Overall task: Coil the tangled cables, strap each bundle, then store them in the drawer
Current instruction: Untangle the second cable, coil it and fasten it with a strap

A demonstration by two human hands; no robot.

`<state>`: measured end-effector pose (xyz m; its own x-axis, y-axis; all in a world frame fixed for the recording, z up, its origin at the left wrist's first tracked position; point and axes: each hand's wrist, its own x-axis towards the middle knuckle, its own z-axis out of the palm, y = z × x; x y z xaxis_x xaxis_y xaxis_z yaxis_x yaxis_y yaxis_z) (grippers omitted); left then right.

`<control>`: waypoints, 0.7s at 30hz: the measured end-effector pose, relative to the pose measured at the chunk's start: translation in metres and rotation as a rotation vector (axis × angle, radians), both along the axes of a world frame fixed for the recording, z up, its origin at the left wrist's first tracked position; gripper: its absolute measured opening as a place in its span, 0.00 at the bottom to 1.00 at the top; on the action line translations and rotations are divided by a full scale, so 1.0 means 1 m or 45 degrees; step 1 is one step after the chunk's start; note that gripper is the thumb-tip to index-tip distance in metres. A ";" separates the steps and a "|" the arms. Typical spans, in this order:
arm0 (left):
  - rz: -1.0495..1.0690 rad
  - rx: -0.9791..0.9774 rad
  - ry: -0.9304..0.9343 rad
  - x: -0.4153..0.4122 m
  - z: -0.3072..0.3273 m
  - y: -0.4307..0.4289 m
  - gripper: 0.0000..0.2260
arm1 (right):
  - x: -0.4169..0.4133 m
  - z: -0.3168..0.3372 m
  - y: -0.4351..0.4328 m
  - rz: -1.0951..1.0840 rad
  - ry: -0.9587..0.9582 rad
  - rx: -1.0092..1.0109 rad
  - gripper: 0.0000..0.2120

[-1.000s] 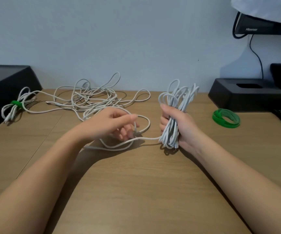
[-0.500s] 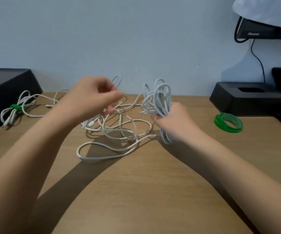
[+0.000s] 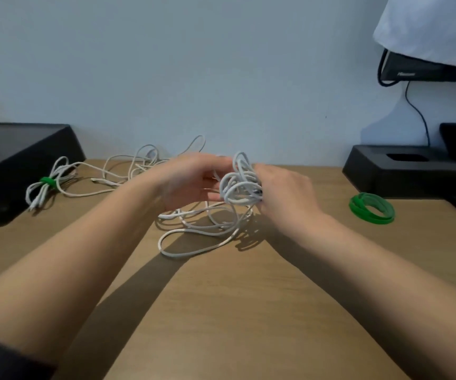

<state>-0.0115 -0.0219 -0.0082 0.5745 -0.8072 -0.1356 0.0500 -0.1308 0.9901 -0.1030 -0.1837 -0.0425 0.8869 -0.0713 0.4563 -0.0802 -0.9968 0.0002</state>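
Observation:
My right hand (image 3: 284,193) grips a coil of white cable (image 3: 239,179) held above the wooden desk (image 3: 235,311). My left hand (image 3: 191,179) is raised right beside the coil, fingers curled toward its loops; whether they hold a strand is hidden. Loose white cable (image 3: 194,237) trails from the coil in loops on the desk below both hands. More tangled white cable (image 3: 139,165) lies behind my left hand. A finished white bundle (image 3: 43,187) with a green strap lies at the far left.
Green straps (image 3: 372,208) lie coiled at the right. A black box (image 3: 405,171) sits at the back right, and another black box (image 3: 15,163) at the left edge. A monitor (image 3: 427,69) under a white cloth hangs at the upper right.
My left hand has moved right and now sits against the coil. My right hand turned the coil a little and lifted it; the loose cable on the desk shifted.

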 end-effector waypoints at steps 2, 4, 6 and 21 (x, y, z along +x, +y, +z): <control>0.001 0.006 -0.154 -0.006 0.001 0.005 0.17 | 0.003 -0.002 0.000 -0.026 0.027 -0.035 0.09; 0.027 0.070 -0.444 -0.015 -0.001 0.008 0.14 | 0.005 -0.001 0.000 -0.047 0.043 -0.050 0.09; 0.099 0.088 -0.663 -0.019 -0.005 0.009 0.15 | 0.007 0.001 0.001 -0.043 0.049 -0.055 0.08; 0.285 -0.212 -0.844 -0.023 -0.021 0.006 0.13 | 0.005 -0.008 -0.009 0.125 0.270 0.687 0.07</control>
<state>-0.0348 -0.0157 -0.0297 0.6473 -0.6400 0.4139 -0.5607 -0.0320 0.8274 -0.0976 -0.1924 -0.0504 0.9691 -0.1573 0.1899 -0.0415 -0.8632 -0.5032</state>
